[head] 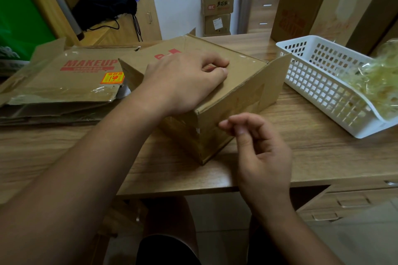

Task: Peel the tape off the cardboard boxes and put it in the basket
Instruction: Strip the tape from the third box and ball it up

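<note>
The cardboard box (206, 97) stands on the desk (64, 153), one corner toward me, long axis running away to the left. My left hand (183, 84) presses flat on its top, holding nothing. My right hand (258, 148) hovers beside its near side, fingers loosely curled, empty. The basket (318, 84) with crumpled tape (374, 84) lies right of the box.

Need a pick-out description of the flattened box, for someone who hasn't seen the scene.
Start at the wooden desk and go to its left end. The flattened box lies there, left of the upright box under the left hand. Unlike its neighbours, it lies flat, with red MAKEUP lettering and a yellow-and-red sticker.
</note>
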Demonstrator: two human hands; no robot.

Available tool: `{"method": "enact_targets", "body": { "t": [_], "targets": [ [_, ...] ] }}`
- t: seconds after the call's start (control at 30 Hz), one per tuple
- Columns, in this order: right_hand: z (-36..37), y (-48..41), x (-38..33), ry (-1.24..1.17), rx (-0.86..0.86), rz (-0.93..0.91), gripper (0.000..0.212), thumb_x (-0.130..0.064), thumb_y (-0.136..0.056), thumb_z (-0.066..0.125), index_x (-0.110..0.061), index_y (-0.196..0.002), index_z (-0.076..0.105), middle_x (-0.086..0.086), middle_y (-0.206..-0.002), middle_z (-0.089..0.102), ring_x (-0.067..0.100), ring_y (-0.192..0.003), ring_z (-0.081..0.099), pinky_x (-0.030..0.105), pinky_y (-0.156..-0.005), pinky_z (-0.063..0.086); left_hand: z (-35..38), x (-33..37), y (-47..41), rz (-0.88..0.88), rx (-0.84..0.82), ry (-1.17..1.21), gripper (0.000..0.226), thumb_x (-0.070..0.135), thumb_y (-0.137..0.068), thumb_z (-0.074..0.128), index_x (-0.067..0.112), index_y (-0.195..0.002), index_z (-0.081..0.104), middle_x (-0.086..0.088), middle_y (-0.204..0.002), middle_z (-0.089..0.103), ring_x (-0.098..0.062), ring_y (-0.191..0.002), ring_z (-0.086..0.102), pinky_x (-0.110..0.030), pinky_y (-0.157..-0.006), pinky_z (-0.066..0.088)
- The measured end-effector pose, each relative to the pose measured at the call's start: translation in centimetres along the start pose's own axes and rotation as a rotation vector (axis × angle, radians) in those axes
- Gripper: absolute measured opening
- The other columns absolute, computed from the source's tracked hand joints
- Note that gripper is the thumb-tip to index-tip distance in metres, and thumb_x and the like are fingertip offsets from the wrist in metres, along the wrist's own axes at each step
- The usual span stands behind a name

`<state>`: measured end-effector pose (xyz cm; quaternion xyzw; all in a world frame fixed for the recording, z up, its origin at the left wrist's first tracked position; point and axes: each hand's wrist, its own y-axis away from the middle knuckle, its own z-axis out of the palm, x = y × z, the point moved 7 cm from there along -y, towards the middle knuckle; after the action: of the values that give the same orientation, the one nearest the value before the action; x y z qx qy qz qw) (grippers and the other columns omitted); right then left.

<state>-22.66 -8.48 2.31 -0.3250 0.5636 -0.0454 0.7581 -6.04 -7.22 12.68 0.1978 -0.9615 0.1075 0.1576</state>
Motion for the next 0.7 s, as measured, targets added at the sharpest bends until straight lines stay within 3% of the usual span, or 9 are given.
{"method": "enact_targets", "body": {
  "t": [0.13,0.27,0.43,0.6,0.7],
  "targets": [
    [-0.7,0.1,-0.3,-0.009,0.061,-0.029,0.029,-0.006,-0.103,0.052,-0.029,-0.110,0.068,-0.001,-0.106,0.076,0.020,-0.105,0.072,0.025,-0.091,0.055,-0.1,0.0,0.0,0.010,-0.005,0.001,0.050,0.070,-0.085,0.033,0.064,-0.132,0.050,0.026,-0.148,0.049,-0.017,-0.136,0.046,-0.045,-0.103,0.035],
    [-1.1,-0.2,0.0,0.003,0.099,-0.006,0.023,-0.004,-0.104,0.050,-0.015,-0.114,0.068,0.000,-0.114,0.074,0.023,-0.111,0.069,0.031,-0.092,0.057,0.0,0.0,0.0,0.009,-0.008,0.005,0.051,0.070,-0.083,0.033,0.064,-0.131,0.050,0.026,-0.148,0.049,-0.016,-0.137,0.046,-0.045,-0.104,0.035],
    [-1.0,-0.3,0.2,0.015,0.082,-0.008,0.023,0.000,-0.103,0.049,-0.010,-0.113,0.067,0.000,-0.113,0.074,0.020,-0.112,0.070,0.027,-0.093,0.056,0.0,0.0,-0.1,0.010,0.007,0.005,0.052,0.069,-0.082,0.032,0.064,-0.130,0.051,0.026,-0.148,0.049,-0.017,-0.137,0.046,-0.045,-0.103,0.034],
    [-0.4,0.0,0.0,0.016,0.026,-0.033,0.031,-0.004,-0.103,0.050,-0.029,-0.109,0.068,-0.002,-0.107,0.075,0.020,-0.107,0.072,0.026,-0.093,0.055,0.1,-0.1,-0.1,0.010,0.012,0.002,0.051,0.070,-0.083,0.032,0.065,-0.131,0.049,0.027,-0.147,0.049,-0.015,-0.136,0.046,-0.043,-0.097,0.033],
    [-0.8,0.0,-0.1,0.009,0.063,-0.039,0.029,-0.003,-0.104,0.050,-0.023,-0.112,0.069,-0.001,-0.111,0.075,0.022,-0.109,0.071,0.029,-0.093,0.056,0.1,-0.2,-0.1,0.015,0.007,0.005,0.052,0.071,-0.082,0.031,0.065,-0.131,0.049,0.027,-0.148,0.048,-0.016,-0.136,0.046,-0.044,-0.097,0.034]
  ]
}}
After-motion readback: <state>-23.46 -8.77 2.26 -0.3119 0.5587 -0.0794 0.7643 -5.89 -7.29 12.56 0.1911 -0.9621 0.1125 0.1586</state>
